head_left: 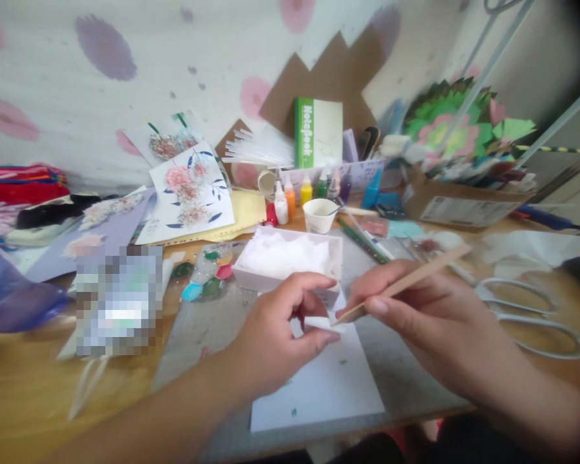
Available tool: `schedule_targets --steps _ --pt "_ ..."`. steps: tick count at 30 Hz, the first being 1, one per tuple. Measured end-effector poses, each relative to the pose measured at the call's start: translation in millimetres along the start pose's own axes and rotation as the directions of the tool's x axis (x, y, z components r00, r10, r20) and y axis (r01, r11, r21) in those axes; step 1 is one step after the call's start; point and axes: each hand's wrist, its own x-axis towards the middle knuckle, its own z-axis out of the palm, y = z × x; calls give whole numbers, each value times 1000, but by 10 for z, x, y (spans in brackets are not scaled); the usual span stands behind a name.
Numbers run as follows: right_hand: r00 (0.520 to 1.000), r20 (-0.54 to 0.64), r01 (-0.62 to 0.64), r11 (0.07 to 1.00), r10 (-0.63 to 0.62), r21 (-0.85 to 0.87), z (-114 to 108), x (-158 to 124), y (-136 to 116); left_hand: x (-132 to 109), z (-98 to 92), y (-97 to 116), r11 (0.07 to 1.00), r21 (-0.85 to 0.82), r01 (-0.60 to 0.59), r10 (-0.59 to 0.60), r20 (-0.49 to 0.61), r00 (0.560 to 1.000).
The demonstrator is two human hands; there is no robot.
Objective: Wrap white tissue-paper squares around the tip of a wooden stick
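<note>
a thin wooden stick lies pinched between the thumb and fingers of the right hand, its lower tip down at the top edge of a white sheet of paper near the front edge of the table. the left hand curls just beside that tip, thumb and forefinger drawn together on something small and white; what it is cannot be made out, since the fingers hide most of it. the paper carries a few small green specks and lies on a grey mat.

just behind the hands sits a white box with pale filling, its near wall partly covered by the left hand. left of it, a paint palette with coloured wells. further back stand small paint bottles and a white cup. scissors lie toward the right edge, blurred. a pixelated patch hides something on the left side. a green notebook leans at the back edge.
</note>
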Motion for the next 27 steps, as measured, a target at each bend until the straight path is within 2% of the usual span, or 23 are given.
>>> schedule_targets --steps 6,11,13,17,22,27 --pt "999 7 37 998 -37 -48 -4 -20 -2 26 -2 56 992 -36 123 -123 -1 992" --pt "994 -14 102 977 -106 -185 15 -34 -38 47 -21 85 917 -269 295 -263 150 953" --pt "990 -26 128 974 -135 -187 11 -32 -55 50 -31 70 879 -366 306 -257 177 950" --pt "985 -54 150 972 -162 -178 -21 -11 -85 48 -29 52 833 -488 262 -208 163 965" --pt "975 -64 198 960 -215 -198 -14 0 -139 53 9 104 637 -716 285 -182 219 959" --pt "945 -28 302 903 -326 -307 63 -18 -187 39 21 134 505 -800 324 -181 269 946"
